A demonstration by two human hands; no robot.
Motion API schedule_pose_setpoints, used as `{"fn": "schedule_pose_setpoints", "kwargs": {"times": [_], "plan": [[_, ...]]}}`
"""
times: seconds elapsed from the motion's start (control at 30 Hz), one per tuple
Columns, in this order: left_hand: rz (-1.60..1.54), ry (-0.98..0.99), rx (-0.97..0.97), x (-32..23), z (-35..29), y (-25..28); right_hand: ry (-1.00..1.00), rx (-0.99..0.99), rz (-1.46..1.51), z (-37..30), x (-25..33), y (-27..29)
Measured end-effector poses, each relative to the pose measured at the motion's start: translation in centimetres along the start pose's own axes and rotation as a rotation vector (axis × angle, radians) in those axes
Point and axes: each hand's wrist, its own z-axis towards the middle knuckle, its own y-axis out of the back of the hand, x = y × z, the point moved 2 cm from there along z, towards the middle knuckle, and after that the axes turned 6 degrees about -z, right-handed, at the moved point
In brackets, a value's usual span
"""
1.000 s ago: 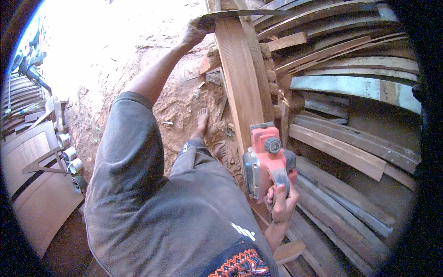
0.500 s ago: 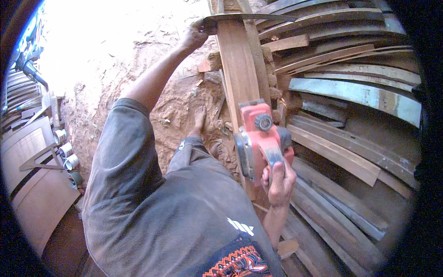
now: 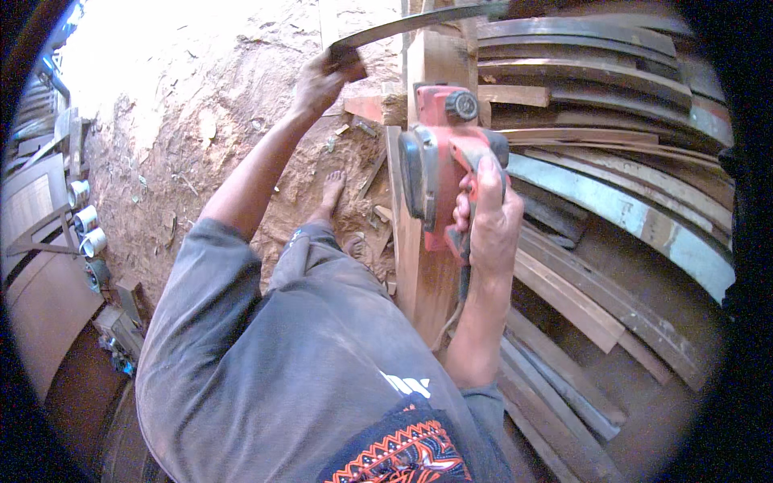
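My right hand [image 3: 491, 209] is wrapped round the rear handle of a red and black electric planer [image 3: 443, 121]. The planer sits over a long wooden plank [image 3: 427, 278] that runs away from me; whether its sole touches the wood is hidden. My left hand [image 3: 318, 84], arm stretched out, grips the brown handle of a long thin dark blade [image 3: 403, 26]. That blade reaches rightward across the far part of the plank, its far end blurred. Machete or hand saw, I cannot tell which. A cord trails from the planer's rear.
Stacked boards [image 3: 580, 282] fill the right side, with a pale blue-painted one [image 3: 628, 201] among them. Short wood blocks [image 3: 374, 107] lie beside the plank. Chips litter the brown ground [image 3: 185, 153], near my bare foot [image 3: 332, 189]. White cups [image 3: 84, 219] and panels [image 3: 48, 298] stand at left.
The planer in my right hand has moved away from me along the plank. My left hand has shifted a little left and nearer, and the blade now slants upward to the right.
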Motion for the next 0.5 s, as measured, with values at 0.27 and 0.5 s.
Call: {"fn": "schedule_pose_setpoints", "kwargs": {"times": [0.27, 0.5], "plan": [[-0.006, 0.251, -0.441, 0.9, -12.1, 13.0, 0.138, 0.028, -0.079, 8.4, 5.5, -2.4], [-0.075, 0.343, -0.579, 3.1, -17.9, 15.4, 0.396, 0.071, -0.112, 17.7, 11.8, -4.8]]}}
